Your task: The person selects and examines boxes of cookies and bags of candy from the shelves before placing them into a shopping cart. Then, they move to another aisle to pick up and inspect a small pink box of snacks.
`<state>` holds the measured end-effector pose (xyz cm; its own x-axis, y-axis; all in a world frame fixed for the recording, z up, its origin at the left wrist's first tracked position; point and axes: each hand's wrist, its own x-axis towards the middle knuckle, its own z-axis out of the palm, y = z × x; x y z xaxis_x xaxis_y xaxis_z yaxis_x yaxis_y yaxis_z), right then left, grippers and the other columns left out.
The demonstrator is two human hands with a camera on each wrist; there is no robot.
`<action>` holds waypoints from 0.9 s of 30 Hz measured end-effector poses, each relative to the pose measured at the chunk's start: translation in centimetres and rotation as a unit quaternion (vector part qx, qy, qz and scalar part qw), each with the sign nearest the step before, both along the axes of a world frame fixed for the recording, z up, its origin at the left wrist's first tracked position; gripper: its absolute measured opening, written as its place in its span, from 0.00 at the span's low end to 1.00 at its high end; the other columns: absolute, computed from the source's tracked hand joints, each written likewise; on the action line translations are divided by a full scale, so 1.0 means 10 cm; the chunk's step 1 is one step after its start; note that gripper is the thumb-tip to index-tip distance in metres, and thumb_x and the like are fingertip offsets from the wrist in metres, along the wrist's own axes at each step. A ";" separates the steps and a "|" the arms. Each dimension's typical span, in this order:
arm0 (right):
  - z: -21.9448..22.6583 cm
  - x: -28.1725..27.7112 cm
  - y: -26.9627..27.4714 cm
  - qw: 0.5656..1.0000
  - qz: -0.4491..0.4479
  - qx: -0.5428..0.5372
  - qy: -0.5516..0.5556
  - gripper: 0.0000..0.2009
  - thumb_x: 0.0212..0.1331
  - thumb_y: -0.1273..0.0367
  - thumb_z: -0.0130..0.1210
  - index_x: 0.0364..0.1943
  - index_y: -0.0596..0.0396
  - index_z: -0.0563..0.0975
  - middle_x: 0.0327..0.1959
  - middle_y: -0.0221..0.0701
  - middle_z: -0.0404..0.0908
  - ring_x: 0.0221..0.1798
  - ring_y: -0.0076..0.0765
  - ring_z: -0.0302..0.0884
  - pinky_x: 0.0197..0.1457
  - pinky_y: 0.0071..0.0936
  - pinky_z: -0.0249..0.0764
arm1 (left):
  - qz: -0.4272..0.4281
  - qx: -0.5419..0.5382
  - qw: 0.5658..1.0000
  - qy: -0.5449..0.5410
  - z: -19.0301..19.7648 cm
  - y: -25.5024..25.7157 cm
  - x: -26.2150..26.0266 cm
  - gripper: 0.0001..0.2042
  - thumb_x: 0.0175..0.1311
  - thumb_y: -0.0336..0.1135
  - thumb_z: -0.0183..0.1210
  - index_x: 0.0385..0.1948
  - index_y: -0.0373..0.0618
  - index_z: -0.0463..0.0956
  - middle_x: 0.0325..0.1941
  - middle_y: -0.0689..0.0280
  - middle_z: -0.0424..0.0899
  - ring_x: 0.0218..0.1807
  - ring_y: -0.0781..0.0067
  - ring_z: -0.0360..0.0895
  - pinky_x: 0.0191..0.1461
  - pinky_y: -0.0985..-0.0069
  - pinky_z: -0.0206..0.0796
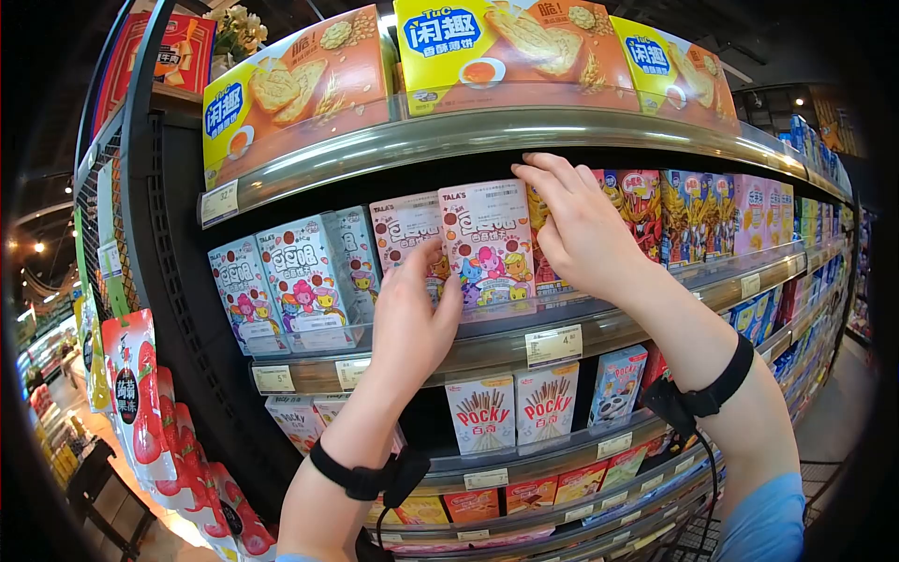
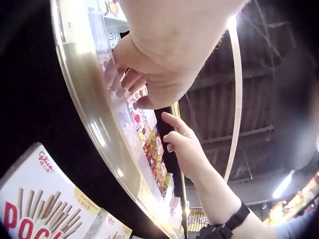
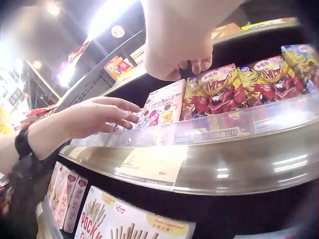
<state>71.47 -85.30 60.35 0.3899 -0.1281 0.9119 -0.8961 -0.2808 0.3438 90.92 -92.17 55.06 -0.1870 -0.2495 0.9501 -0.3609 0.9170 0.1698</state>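
A pale pink biscuit box [image 1: 486,225] with cartoon ponies stands upright at the front of the middle shelf. My left hand [image 1: 417,314] is at its left side, in front of another pink box [image 1: 393,215]. In the right wrist view the left hand's fingers [image 3: 119,107] extend loosely towards the front box. My right hand [image 1: 581,225] is raised by that box's upper right corner, fingers spread and slightly bent, fingertips near its top edge. Seen from the right wrist, the right hand [image 3: 177,47] hangs just above the box, its fingertips partly hidden.
Blue-grey biscuit boxes [image 1: 300,276] stand to the left; red and gold boxes [image 3: 217,92] to the right. A clear plastic lip [image 3: 214,129] runs along the shelf front. Large cracker cartons [image 1: 515,47] line the shelf above, white Pocky boxes [image 1: 481,415] the one below. Strawberry pouches [image 1: 136,384] hang at left.
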 end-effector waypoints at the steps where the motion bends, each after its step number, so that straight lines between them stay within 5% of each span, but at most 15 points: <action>1: 0.01 0.00 -0.03 1.000 -0.013 0.005 -0.003 0.23 0.44 0.77 0.47 0.51 0.65 0.68 0.53 0.42 0.67 0.52 0.47 0.64 0.56 0.38 0.64 | -0.025 0.066 0.998 -0.004 0.02 -0.03 -0.04 0.18 0.56 0.29 0.55 0.50 0.36 0.69 0.45 0.53 0.79 0.47 0.61 0.77 0.47 0.71 0.69; 6: 0.04 -0.03 -0.15 0.999 -0.036 0.004 0.006 0.22 0.45 0.76 0.47 0.50 0.66 0.69 0.52 0.41 0.68 0.50 0.47 0.64 0.56 0.38 0.64 | -0.016 0.134 0.991 0.016 0.00 -0.14 -0.12 0.19 0.60 0.31 0.52 0.53 0.36 0.66 0.44 0.54 0.80 0.46 0.65 0.79 0.44 0.74 0.69; 9: 0.05 -0.02 -0.15 1.000 -0.022 0.009 0.001 0.21 0.45 0.76 0.47 0.48 0.65 0.70 0.51 0.41 0.69 0.50 0.47 0.64 0.56 0.38 0.63 | 0.048 0.136 0.989 -0.011 -0.03 -0.13 -0.09 0.19 0.62 0.40 0.48 0.52 0.41 0.68 0.43 0.58 0.81 0.46 0.58 0.78 0.47 0.67 0.67; 17: 0.03 0.06 0.02 0.990 0.084 0.095 -0.067 0.16 0.48 0.77 0.46 0.45 0.59 0.67 0.46 0.43 0.70 0.47 0.48 0.64 0.55 0.39 0.61 | -0.009 0.152 0.988 -0.011 -0.01 -0.14 -0.01 0.23 0.58 0.47 0.54 0.52 0.43 0.69 0.42 0.62 0.82 0.42 0.66 0.79 0.44 0.73 0.67; 20: 0.03 0.07 0.05 0.972 0.159 0.138 -0.108 0.16 0.49 0.79 0.47 0.45 0.57 0.65 0.44 0.41 0.71 0.45 0.42 0.67 0.50 0.37 0.65 | -0.050 0.166 0.985 -0.023 0.01 -0.18 0.01 0.24 0.57 0.47 0.56 0.52 0.42 0.70 0.41 0.62 0.82 0.42 0.69 0.79 0.44 0.74 0.67; 22: 0.04 0.09 0.12 0.902 0.260 0.277 -0.203 0.18 0.51 0.80 0.49 0.49 0.57 0.65 0.52 0.35 0.68 0.46 0.26 0.68 0.43 0.24 0.69 | -0.083 0.171 0.982 -0.022 0.01 -0.24 0.02 0.23 0.57 0.44 0.58 0.51 0.41 0.70 0.41 0.62 0.81 0.43 0.70 0.78 0.45 0.75 0.67; 27: 0.00 0.09 0.15 0.908 0.275 0.259 -0.182 0.24 0.51 0.80 0.49 0.55 0.55 0.62 0.53 0.35 0.66 0.42 0.24 0.67 0.41 0.20 0.69 | -0.198 0.215 0.956 -0.009 0.02 -0.19 0.07 0.20 0.58 0.36 0.59 0.51 0.37 0.69 0.43 0.60 0.79 0.46 0.72 0.76 0.50 0.75 0.67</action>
